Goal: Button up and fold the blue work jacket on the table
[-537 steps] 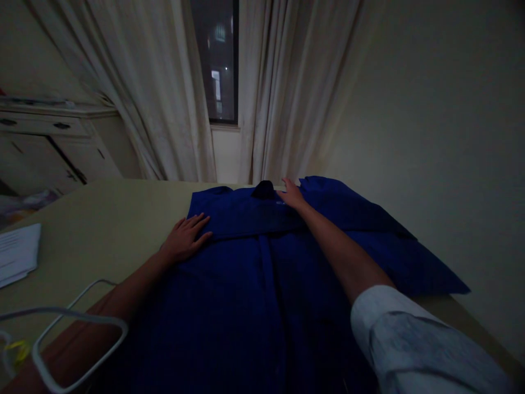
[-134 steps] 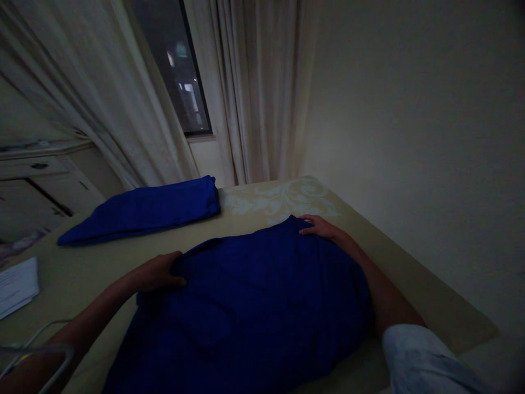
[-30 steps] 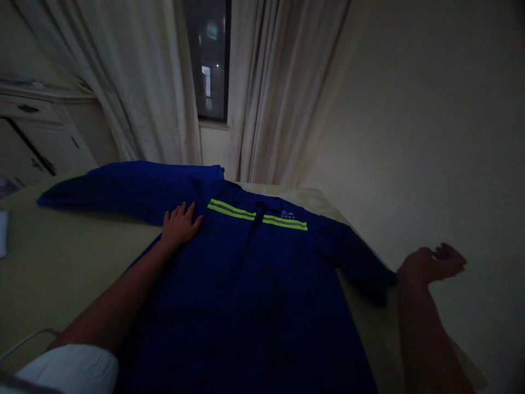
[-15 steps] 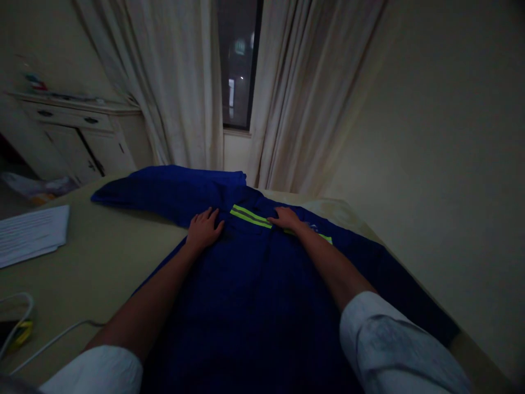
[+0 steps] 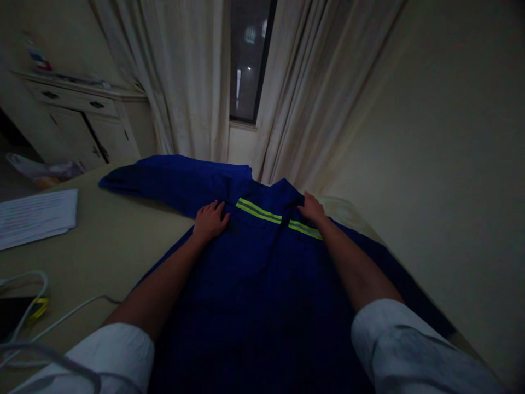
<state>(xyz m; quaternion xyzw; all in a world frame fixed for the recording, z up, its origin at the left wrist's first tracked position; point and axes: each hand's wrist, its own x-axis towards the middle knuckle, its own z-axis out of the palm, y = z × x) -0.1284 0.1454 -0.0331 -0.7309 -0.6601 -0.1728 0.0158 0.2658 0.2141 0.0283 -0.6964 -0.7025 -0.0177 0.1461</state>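
A dark blue work jacket [image 5: 254, 273] with yellow-green and grey reflective strips lies spread out, its chest strips facing up. My left hand [image 5: 210, 220] rests flat on the chest at the left, beside the end of the longer strip [image 5: 259, 211], fingers spread. At the right shoulder, my right hand [image 5: 314, 209] is closed on the jacket's cloth just above the shorter strip [image 5: 304, 229]; its fingertips are partly hidden. Near that hand the cloth by the collar [image 5: 285, 189] stands up in a peak. One sleeve [image 5: 164, 180] stretches to the far left, the other along the right edge.
The pale table [image 5: 135, 224] carries printed papers [image 5: 39, 218], a white cable [image 5: 61, 327] and a dark object with a yellow edge [image 5: 18, 314] at the left. A wall [image 5: 443, 164] borders the right side. Curtains [image 5: 188, 82] and a cabinet [image 5: 82, 123] stand beyond.
My right hand has moved right and away from me, from the chest strip to the shoulder, and the cloth by the collar has lifted. My left hand stays on the chest. The view has shifted slightly.
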